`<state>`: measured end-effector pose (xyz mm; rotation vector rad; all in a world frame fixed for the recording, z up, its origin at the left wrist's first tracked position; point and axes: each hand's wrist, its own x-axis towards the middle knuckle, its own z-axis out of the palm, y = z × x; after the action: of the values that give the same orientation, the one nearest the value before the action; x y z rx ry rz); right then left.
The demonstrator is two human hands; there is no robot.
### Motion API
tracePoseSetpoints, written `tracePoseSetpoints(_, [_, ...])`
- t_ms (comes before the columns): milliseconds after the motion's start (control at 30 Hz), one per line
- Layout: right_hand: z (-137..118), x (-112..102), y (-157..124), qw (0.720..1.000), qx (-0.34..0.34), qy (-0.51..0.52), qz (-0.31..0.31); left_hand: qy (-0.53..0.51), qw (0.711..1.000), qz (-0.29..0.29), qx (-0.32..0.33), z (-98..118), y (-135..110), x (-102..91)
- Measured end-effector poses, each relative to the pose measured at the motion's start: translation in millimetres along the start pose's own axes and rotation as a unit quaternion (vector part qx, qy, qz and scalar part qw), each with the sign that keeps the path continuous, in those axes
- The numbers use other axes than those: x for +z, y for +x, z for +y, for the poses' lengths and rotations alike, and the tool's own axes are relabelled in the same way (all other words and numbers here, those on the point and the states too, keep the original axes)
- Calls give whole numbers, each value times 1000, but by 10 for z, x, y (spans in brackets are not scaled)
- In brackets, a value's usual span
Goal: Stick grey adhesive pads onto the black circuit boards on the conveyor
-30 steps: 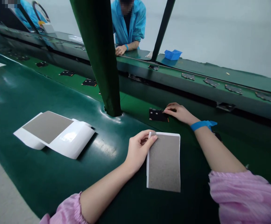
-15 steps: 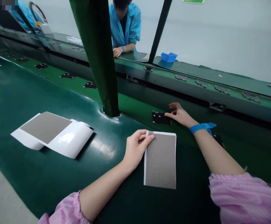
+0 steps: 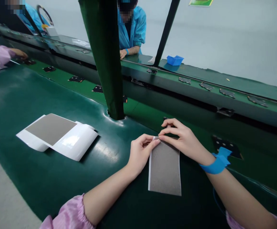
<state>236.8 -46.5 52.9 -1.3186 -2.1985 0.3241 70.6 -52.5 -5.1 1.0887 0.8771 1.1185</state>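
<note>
A grey sheet on white backing (image 3: 165, 168) lies on the green table in front of me. My left hand (image 3: 141, 152) pinches its top left corner, fingers curled onto the edge. My right hand (image 3: 182, 140), with a blue wrist strap (image 3: 217, 162), rests over the sheet's top edge, its fingertips meeting my left fingers at that corner. A small black part (image 3: 166, 119) on the belt is mostly hidden behind my right hand. Another black part (image 3: 226, 145) lies on the belt just right of my wrist.
A second grey sheet with curled white liners (image 3: 57, 135) lies at the left. A green post (image 3: 105, 57) stands behind it. Several black parts (image 3: 75, 79) ride the belt. A person in blue (image 3: 131, 28) works across the line near a blue tray (image 3: 175, 60). A pink-sleeved arm (image 3: 0, 55) is at far left.
My right hand left the black part on the belt and came back to the top edge of the grey sheet, beside my left fingers. A pink-sleeved arm appeared at far left.
</note>
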Motion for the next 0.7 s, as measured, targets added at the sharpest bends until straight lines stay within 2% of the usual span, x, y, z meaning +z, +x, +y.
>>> tracePoseSetpoints(233, [-21,4,-54,990,-69,-119,29,-13,1000,-7,-8,-3,8,0])
tracePoseSetpoints(333, [-38,41,-60,986,-68,-149,45,-12,1000,-6,-5,-5,7,-7])
tracePoseSetpoints(467, [-8,108,-47,996,-15,-70,56,-16,1000,2,-7,6,-1,-4])
tracePoseSetpoints(567, [3,133,-6,999,32,9,38,-24,1000,12,-13,35,8,-10])
tracePoseSetpoints(700, [-1,122,125,997,51,53,16,-43,998,22,-41,79,45,-81])
